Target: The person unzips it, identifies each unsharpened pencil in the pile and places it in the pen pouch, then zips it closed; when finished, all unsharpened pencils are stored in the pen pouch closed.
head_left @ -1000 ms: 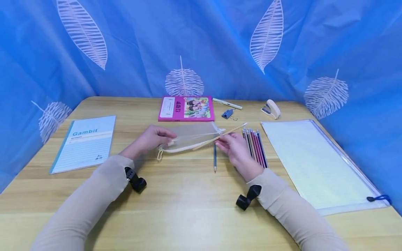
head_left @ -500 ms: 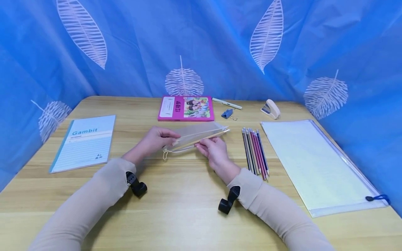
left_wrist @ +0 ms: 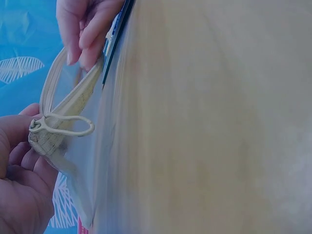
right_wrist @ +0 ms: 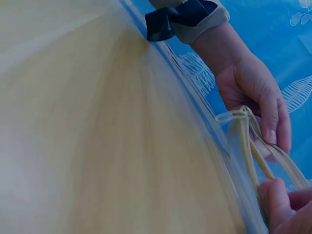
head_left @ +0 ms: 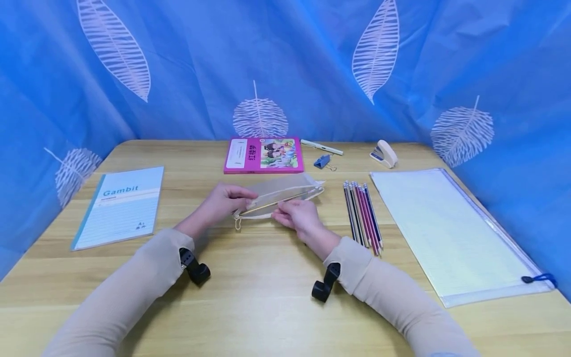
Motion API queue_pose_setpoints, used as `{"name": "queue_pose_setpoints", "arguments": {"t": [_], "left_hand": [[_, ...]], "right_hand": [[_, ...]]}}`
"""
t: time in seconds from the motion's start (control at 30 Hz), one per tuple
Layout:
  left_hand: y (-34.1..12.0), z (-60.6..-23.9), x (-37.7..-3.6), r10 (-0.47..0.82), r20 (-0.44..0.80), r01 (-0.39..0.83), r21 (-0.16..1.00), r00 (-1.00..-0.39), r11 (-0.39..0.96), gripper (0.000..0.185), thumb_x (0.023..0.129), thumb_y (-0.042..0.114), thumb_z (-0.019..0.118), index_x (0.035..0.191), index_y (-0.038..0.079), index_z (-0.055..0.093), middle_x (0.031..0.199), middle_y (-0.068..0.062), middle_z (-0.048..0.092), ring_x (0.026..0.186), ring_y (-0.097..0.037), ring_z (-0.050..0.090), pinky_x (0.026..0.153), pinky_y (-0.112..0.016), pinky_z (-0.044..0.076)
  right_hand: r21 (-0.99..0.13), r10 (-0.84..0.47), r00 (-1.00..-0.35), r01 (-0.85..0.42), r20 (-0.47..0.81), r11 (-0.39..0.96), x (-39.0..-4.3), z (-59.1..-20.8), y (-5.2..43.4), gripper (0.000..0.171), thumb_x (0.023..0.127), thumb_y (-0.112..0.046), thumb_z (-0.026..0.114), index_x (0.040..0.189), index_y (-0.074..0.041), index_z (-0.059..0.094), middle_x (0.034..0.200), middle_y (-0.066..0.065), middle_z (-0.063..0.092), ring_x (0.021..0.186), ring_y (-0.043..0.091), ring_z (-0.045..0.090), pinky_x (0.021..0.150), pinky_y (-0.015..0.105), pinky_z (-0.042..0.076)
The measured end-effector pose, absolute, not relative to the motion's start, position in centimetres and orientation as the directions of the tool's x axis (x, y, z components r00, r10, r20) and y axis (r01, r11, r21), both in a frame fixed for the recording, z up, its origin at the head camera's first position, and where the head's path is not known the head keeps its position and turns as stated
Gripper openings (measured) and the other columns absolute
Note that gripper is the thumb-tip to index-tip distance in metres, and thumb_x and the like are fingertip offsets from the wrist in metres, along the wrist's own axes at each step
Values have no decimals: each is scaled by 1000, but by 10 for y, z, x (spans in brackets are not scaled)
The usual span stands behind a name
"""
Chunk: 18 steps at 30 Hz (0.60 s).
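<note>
My left hand [head_left: 223, 202] grips the left end of a translucent zip pouch [head_left: 278, 185], close to its cream zipper pull [left_wrist: 73, 127]. The pouch gapes along its zipper, with its mouth toward me. A yellowish pencil [head_left: 262, 207] lies lengthwise inside the mouth. At the front edge my right hand [head_left: 303, 218] pinches this pencil, fingertips right at the opening. A dark pencil [left_wrist: 116, 46] lies on the table by the right hand in the left wrist view; in the head view the hand hides it.
Several pencils [head_left: 361, 215] lie in a row right of the hand. Farther right is a white zip folder [head_left: 450, 233]. Behind stand a pink book [head_left: 263, 155], a pen [head_left: 322, 147], a blue binder clip [head_left: 322, 161] and a stapler [head_left: 384, 154]. A notebook [head_left: 120, 208] lies left.
My right hand has moved left and brought the yellowish pencil from above the pouch down into its mouth. The pouch opening now gapes wider. My left hand keeps hold of the pouch end.
</note>
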<state>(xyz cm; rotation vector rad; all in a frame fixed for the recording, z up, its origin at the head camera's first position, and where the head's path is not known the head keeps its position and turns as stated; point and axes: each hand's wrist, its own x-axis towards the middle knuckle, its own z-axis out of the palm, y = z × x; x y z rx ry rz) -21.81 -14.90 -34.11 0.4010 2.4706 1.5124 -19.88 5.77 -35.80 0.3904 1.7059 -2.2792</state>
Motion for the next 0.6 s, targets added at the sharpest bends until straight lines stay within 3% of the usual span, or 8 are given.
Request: {"name": "queue_pose_setpoints", "arguments": {"t": [0.17, 0.4, 0.6], "left_hand": [[-148, -344, -217, 332, -56, 93, 904, -942, 418, 24, 88, 9, 61, 111, 3, 66, 96, -11, 70, 69, -9, 57, 59, -22, 46], [-150, -345, -217, 326, -55, 86, 911, -944, 403, 25, 89, 8, 60, 112, 1, 66, 102, -14, 68, 74, -8, 58, 64, -22, 48], [-155, -345, -219, 318, -43, 102, 898, -947, 428, 24, 88, 9, 61, 111, 2, 66, 108, -15, 66, 80, -9, 59, 68, -22, 49]], "right_hand": [[-903, -162, -917, 389, -363, -180, -193, -349, 86, 29, 88, 1, 55, 116, 12, 53, 75, 10, 66, 70, 15, 67, 73, 25, 54], [-981, -338, -924, 193, -178, -11, -192, -329, 153, 37, 90, 0, 52, 124, 14, 45, 83, 2, 67, 76, 11, 66, 73, 26, 54], [-990, -312, -943, 88, -119, 112, -202, -327, 210, 32, 91, -2, 52, 119, 13, 48, 84, -1, 68, 76, 11, 66, 73, 27, 54]]}}
